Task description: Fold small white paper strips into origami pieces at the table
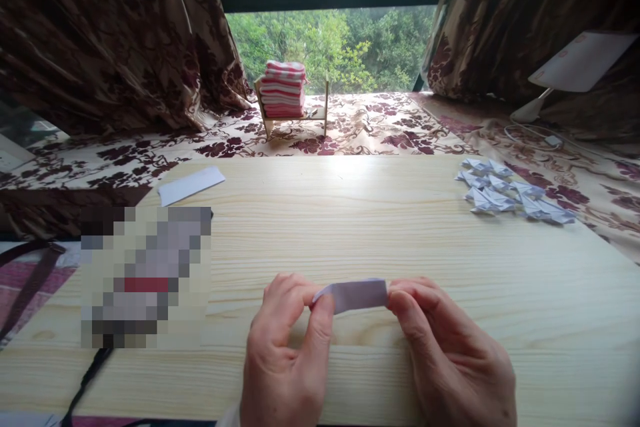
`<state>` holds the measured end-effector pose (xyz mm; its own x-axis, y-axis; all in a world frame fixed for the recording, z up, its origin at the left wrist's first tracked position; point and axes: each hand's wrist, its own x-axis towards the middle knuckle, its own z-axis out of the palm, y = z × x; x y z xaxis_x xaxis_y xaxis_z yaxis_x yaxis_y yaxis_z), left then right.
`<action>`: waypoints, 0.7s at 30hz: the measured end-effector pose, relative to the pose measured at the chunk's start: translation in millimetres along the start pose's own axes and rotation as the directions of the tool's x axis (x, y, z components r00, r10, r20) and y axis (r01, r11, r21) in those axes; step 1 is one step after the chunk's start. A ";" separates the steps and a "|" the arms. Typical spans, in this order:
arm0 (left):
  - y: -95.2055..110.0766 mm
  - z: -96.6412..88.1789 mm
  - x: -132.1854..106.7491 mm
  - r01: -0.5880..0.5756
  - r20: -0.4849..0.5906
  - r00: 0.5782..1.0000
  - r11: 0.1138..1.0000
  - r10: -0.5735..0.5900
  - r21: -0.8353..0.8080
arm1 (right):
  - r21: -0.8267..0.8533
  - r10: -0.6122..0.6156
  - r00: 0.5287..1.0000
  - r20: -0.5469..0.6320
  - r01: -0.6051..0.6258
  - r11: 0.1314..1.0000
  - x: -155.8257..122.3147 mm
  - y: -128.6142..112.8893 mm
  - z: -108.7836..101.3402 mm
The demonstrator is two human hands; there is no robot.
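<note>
Both my hands hold one small folded strip of white paper [356,294] just above the pale wooden board [350,227], near its front edge. My left hand [287,353] pinches the strip's left end between thumb and fingers. My right hand [450,360] pinches the right end. The strip lies level between them, folded lengthwise.
A pile of several folded white paper pieces [510,197] lies at the board's far right. A flat white paper slip [191,185] rests at the far left corner. A blurred-out object [145,277] sits left. A small wooden rack with striped cloths [285,90] stands by the window.
</note>
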<state>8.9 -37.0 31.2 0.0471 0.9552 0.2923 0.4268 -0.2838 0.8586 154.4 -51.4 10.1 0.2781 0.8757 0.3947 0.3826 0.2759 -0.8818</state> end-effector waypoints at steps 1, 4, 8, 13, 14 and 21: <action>-0.3 -0.5 -0.7 0.030 -0.025 0.999 0.999 -0.030 -0.019 | 0.010 -0.001 1.000 0.027 0.001 1.000 0.2 0.4 0.6; -1.4 -1.0 -1.8 0.048 -0.040 0.998 0.997 -0.050 -0.061 | 0.080 -0.010 0.984 0.176 -0.004 0.997 0.9 0.3 4.7; -3.3 1.3 -1.1 0.006 0.036 0.999 0.998 -0.004 -0.061 | 0.149 0.054 0.973 0.226 -0.089 0.985 0.6 -0.4 8.7; -1.4 4.4 1.5 -0.065 0.167 0.984 0.998 0.064 0.003 | 0.163 0.115 0.967 0.229 -0.154 0.974 -1.5 -2.5 6.9; -0.4 4.4 1.5 -0.082 0.185 0.980 0.997 0.079 0.010 | 0.155 0.120 0.967 0.225 -0.157 0.975 -1.7 -3.6 6.4; -1.3 -3.3 -0.4 -0.055 0.298 0.953 0.998 0.062 -0.031 | 0.200 0.157 0.983 0.092 -0.173 0.964 0.4 0.5 -4.8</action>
<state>5.3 -37.3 31.4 0.3400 0.9176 0.2060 0.3957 -0.3383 0.8538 158.9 -52.8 11.0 0.2524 0.9410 0.2254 0.1444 0.1937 -0.9704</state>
